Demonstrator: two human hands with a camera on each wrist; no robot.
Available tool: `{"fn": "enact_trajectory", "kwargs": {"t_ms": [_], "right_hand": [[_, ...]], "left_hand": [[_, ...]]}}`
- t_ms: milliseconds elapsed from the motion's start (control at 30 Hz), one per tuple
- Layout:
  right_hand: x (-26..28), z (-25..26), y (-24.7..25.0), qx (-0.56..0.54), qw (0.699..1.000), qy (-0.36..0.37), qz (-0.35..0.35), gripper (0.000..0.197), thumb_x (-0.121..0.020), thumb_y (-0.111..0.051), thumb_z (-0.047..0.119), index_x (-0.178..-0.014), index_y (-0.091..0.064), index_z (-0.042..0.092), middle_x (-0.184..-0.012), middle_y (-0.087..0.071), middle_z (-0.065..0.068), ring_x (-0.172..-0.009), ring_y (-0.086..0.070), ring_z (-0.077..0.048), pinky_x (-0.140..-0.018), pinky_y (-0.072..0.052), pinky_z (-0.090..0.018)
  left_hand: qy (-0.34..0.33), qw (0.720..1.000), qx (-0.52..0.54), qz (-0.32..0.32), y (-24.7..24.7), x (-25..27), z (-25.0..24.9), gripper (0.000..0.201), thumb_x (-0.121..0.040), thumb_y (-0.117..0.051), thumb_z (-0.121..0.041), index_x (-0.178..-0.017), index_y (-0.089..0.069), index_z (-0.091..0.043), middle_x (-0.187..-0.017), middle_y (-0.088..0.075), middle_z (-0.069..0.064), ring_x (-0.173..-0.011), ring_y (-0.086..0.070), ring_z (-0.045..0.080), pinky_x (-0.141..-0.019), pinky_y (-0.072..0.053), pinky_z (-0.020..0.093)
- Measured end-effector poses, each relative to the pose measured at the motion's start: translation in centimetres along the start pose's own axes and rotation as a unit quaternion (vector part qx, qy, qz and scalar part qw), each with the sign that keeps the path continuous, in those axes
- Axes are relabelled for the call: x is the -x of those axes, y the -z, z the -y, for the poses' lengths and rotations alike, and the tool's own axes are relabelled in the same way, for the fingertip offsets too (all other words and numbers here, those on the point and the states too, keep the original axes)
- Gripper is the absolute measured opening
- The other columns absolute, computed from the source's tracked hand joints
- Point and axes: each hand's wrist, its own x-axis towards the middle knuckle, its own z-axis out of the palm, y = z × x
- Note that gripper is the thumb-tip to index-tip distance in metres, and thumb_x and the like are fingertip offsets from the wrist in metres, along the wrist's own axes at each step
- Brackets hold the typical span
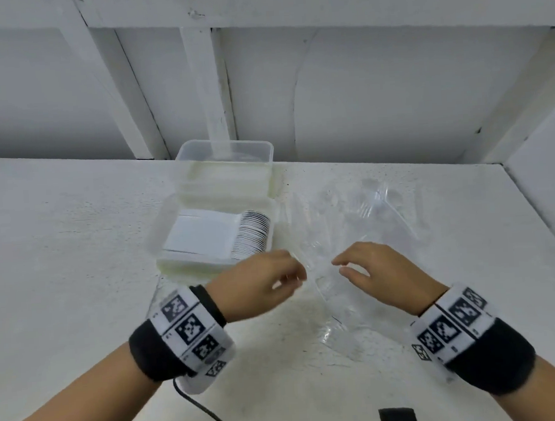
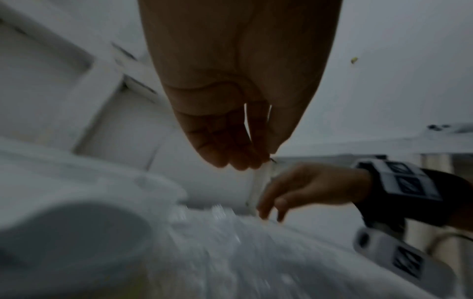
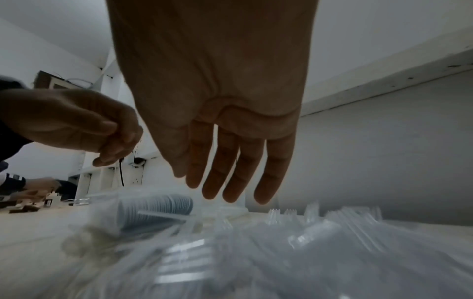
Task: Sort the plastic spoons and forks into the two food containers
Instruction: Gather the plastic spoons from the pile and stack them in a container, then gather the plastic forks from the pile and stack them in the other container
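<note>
- Table point(image 1: 58, 242), left part of the head view: white, rough-surfaced, bearing both containers and the loose cutlery.
- Near container point(image 1: 159, 231), left of centre: clear plastic, already holding a neat row of white spoons point(image 1: 251, 232) stacked on edge. Judged from this, spoon sorting is well advanced.
- Far container point(image 1: 226, 154), just behind the near one, against the wall: clear, and seemingly without cutlery in it, though its contents are hard to read.
- Left hand point(image 1: 258, 287), lower centre: fingers curled, thumb meeting fingertips in a pinching grip on a thin clear utensil point(image 2: 259, 182). The left wrist view shows the piece hanging below the fingertips; spoon or fork cannot be told.
- Step in hand, as a judgement: one piece is lifted from the pile and awaits placing. The next move calls for identifying its type, then carrying it up and left to the matching container and laying it parallel to the pieces already there.
- Pile of clear cutlery point(image 1: 352, 224), centre right: spread loosely on the table between and beyond the hands; fork tines point(image 3: 275, 214) show in the right wrist view. The pieces overlap and are nearly invisible against the white surface, so separating a single one is the likely difficulty.
- Right hand point(image 1: 382, 272), lower right: fingers point(image 3: 230, 178) extended and slightly spread, hovering over the pile, holding nothing.
- Wristbands with black-and-white markers point(image 1: 192, 328) sit on both wrists; a black cable point(image 1: 201, 409) trails off the table's lower edge.
- Nothing stands between the left hand and the containers.
</note>
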Motion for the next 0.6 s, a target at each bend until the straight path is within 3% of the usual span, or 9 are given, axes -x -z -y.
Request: {"fn": "enact_trajectory", "kwargs": {"t_ms": [100, 200, 333, 433, 500, 567, 600], "right_hand": [[1.4, -0.9, -1.0, 0.008, 1.000, -0.009, 0.009, 0.028, -0.096, -0.050, 0.026, -0.120, -0.062, 0.021, -0.118, -0.061, 0.002, -0.110, -0.052, -0.014, -0.090, -0.034, -0.017], [2.3, -1.3, -1.1, 0.027, 1.000, -0.011, 0.006, 0.028, -0.096, -0.048, 0.027, -0.120, -0.061, 0.022, -0.115, -0.060, 0.002, -0.108, -0.052, -0.016, -0.092, -0.037, -0.023], [3.3, -1.3, -0.6, 0.066, 0.997, -0.017, 0.039, 0.030, -0.097, -0.043, 0.028, -0.125, -0.056, 0.027, -0.117, -0.055, 0.004, -0.108, -0.048, -0.014, -0.090, -0.039, -0.024], [4.0, -1.4, -0.6, 0.113, 0.990, -0.018, 0.086, 0.041, -0.095, -0.041, 0.019, -0.136, -0.044, 0.028, -0.127, -0.046, 0.002, -0.113, -0.044, -0.017, -0.089, -0.038, -0.026], [4.3, -1.4, -0.7, 0.157, 0.982, -0.022, 0.101, 0.047, -0.094, -0.041, 0.018, -0.140, -0.037, 0.027, -0.130, -0.042, -0.001, -0.115, -0.042, -0.020, -0.087, -0.037, -0.028], [4.3, -1.6, -1.1, 0.178, 0.979, -0.018, 0.097, 0.044, -0.095, -0.042, 0.023, -0.139, -0.038, 0.026, -0.131, -0.042, -0.001, -0.115, -0.042, -0.021, -0.088, -0.036, -0.029], [4.2, -1.6, -1.3, 0.180, 0.980, -0.012, 0.088, 0.041, -0.096, -0.043, 0.025, -0.137, -0.041, 0.026, -0.130, -0.044, 0.000, -0.116, -0.043, -0.021, -0.088, -0.035, -0.029]], "left_hand": [[0.030, 0.991, -0.058, 0.119, -3.3, -0.2, -0.4, 0.031, -0.095, -0.048, -0.022, -0.124, -0.057, -0.015, -0.124, -0.052, 0.003, -0.112, -0.050, 0.017, -0.090, -0.035, 0.018], [0.045, 0.964, -0.168, 0.203, -5.0, -0.5, -0.6, 0.038, -0.094, -0.047, -0.027, -0.132, -0.049, -0.020, -0.131, -0.046, 0.002, -0.119, -0.043, 0.021, -0.096, -0.034, 0.032], [0.035, 0.952, -0.220, 0.209, -5.6, -0.7, -0.9, 0.029, -0.096, -0.042, -0.029, -0.122, -0.052, -0.019, -0.120, -0.051, 0.002, -0.111, -0.047, 0.022, -0.091, -0.030, 0.031], [0.048, 0.972, -0.116, 0.197, -4.7, -0.4, -0.8, 0.020, -0.094, -0.048, -0.021, -0.110, -0.057, -0.012, -0.106, -0.052, 0.000, -0.093, -0.051, 0.017, -0.075, -0.033, 0.018], [0.059, 0.980, -0.057, 0.182, -3.6, 0.2, -0.7, 0.012, -0.092, -0.051, -0.016, -0.100, -0.058, -0.010, -0.093, -0.047, -0.005, -0.081, -0.045, 0.010, -0.065, -0.030, 0.009], [0.067, 0.985, -0.027, 0.158, -2.7, 1.0, -0.4, 0.003, -0.091, -0.053, -0.015, -0.089, -0.054, -0.015, -0.083, -0.044, -0.010, -0.072, -0.042, 0.004, -0.064, -0.031, 0.008], [0.075, 0.987, -0.016, 0.143, -2.4, 1.3, -0.3, 0.010, -0.091, -0.053, -0.015, -0.083, -0.049, -0.020, -0.079, -0.044, -0.014, -0.068, -0.041, 0.000, -0.063, -0.032, 0.008]]}}
